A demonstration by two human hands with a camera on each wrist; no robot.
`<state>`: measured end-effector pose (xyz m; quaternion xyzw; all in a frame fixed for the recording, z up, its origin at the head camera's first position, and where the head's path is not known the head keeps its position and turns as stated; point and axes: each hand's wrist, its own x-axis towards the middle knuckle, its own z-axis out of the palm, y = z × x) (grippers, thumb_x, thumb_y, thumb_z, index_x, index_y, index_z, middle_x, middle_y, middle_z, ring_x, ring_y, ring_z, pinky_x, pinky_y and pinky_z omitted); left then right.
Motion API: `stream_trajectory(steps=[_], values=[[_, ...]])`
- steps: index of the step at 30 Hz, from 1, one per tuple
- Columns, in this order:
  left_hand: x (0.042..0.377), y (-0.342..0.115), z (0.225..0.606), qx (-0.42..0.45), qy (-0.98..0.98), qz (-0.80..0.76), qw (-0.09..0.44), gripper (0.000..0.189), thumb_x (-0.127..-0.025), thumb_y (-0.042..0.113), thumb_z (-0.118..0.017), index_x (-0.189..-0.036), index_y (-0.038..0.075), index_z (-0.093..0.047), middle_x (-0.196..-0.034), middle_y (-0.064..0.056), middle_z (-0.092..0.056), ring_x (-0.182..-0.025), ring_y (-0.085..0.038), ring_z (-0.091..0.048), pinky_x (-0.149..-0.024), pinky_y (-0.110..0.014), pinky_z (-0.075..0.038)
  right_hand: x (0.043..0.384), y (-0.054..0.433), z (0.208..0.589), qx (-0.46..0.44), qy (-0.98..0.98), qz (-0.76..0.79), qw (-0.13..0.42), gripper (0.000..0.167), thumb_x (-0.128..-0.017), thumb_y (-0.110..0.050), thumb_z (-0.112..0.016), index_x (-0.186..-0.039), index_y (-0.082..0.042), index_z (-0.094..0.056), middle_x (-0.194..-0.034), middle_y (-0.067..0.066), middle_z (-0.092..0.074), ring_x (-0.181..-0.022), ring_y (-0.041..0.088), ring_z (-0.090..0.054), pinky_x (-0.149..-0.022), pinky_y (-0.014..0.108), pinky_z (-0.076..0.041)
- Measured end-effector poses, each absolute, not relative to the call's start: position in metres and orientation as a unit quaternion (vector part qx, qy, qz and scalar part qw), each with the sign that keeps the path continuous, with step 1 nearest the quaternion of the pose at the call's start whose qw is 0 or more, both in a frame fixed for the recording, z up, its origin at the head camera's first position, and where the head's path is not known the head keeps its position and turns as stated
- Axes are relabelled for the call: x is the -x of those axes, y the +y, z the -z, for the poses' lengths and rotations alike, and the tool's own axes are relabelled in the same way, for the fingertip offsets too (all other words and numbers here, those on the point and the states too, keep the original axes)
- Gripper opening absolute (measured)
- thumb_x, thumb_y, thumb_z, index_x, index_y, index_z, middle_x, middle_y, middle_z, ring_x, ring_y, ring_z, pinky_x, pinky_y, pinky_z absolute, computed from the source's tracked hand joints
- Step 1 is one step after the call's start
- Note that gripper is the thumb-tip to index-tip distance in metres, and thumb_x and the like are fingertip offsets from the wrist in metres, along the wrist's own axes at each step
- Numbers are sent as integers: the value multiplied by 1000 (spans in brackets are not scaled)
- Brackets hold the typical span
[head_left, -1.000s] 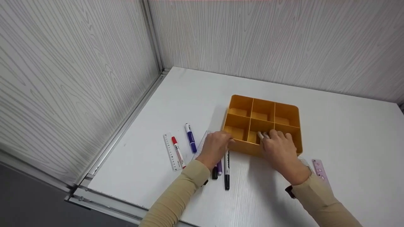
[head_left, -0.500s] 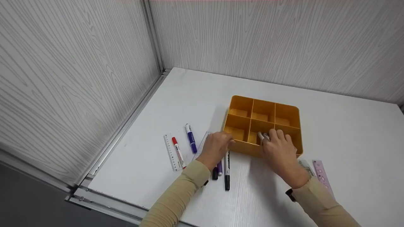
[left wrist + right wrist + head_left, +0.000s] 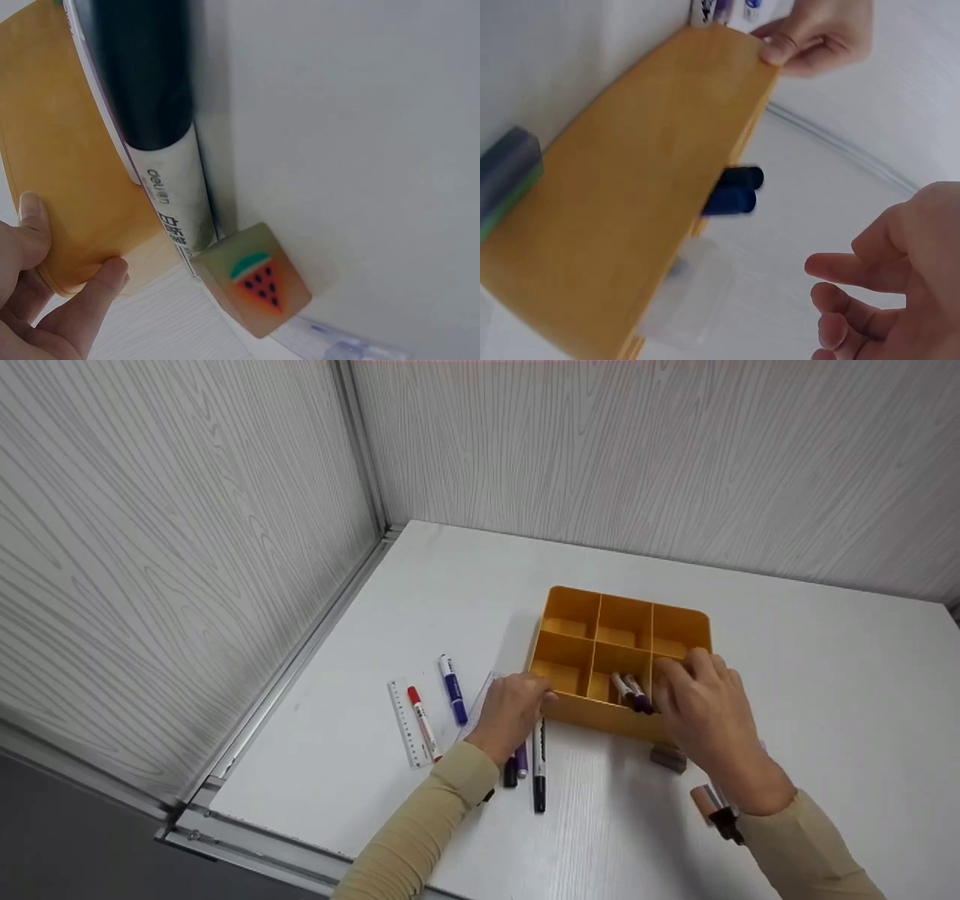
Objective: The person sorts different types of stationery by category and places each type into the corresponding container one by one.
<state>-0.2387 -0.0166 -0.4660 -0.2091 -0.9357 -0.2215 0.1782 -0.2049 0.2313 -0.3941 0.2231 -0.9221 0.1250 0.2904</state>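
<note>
A yellow-orange six-compartment box [image 3: 592, 711] stands on the table. My left hand [image 3: 514, 705] grips its near left corner, thumb and fingers pinching the wall in the left wrist view. Two markers [image 3: 630, 690] with dark caps lean in the front middle compartment, their ends over the near rim. My right hand [image 3: 709, 709] hovers over the front right part of the box. In the right wrist view its fingers are loosely bent and hold nothing. A translucent whitish object [image 3: 690, 292] shows above the rim there, blurred.
Left of the box lie a clear ruler [image 3: 409, 724], a red marker [image 3: 424, 724], a blue marker [image 3: 454, 690] and a black-capped marker [image 3: 540, 765]. A watermelon-print block [image 3: 259, 281] sits near the left hand. A small dark block [image 3: 667, 759] lies before the box.
My right hand has let go of the two markers and moved right and up; they now lean in the compartment with their dark caps showing. The left hand has stayed put.
</note>
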Motion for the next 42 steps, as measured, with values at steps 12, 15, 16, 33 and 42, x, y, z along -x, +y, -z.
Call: stream_trajectory(steps=[12, 15, 16, 33, 42], values=[[239, -18, 470, 217, -933, 203, 202, 24, -94, 30, -63, -91, 8, -74, -73, -3, -70, -63, -14, -60, -63, -25, -53, 186, 281, 392, -146, -933, -166, 284, 25, -89, 3, -57, -113, 3, -67, -93, 23, -56, -77, 35, -49, -67, 47, -39], [239, -19, 470, 220, -931, 208, 206, 25, -94, 30, -63, -91, 8, -74, -73, -3, -70, -63, -14, -61, -62, -26, -53, 180, 293, 400, -122, -940, -168, 272, 26, -90, 2, -57, -114, 3, -66, -96, 24, -56, -79, 37, -50, -67, 50, -39], [239, -19, 470, 222, -929, 211, 206, 25, -95, 29, -63, -90, 8, -74, -73, -3, -70, -62, -14, -60, -62, -26, -53, 178, 298, 403, -118, -940, -166, 274, 26, -89, 3, -57, -113, 3, -67, -96, 25, -56, -79, 38, -51, -67, 51, -40], [239, -18, 469, 219, -932, 214, 194, 26, -96, 30, -61, -90, 9, -74, -75, -3, -71, -64, -14, -62, -64, -27, -54, 145, 357, 449, -44, -978, -146, 143, 30, -85, -1, -62, -113, 11, -62, -90, 30, -55, -65, 28, -54, -49, 34, -38], [239, -17, 467, 210, -938, 193, 197, 22, -96, 27, -63, -88, 10, -74, -73, -2, -70, -61, -13, -59, -61, -26, -52, 137, 371, 456, 23, -989, -99, -106, 55, -92, -18, -62, -130, 18, -45, -102, 37, -51, -72, 26, -56, -60, 44, -52]])
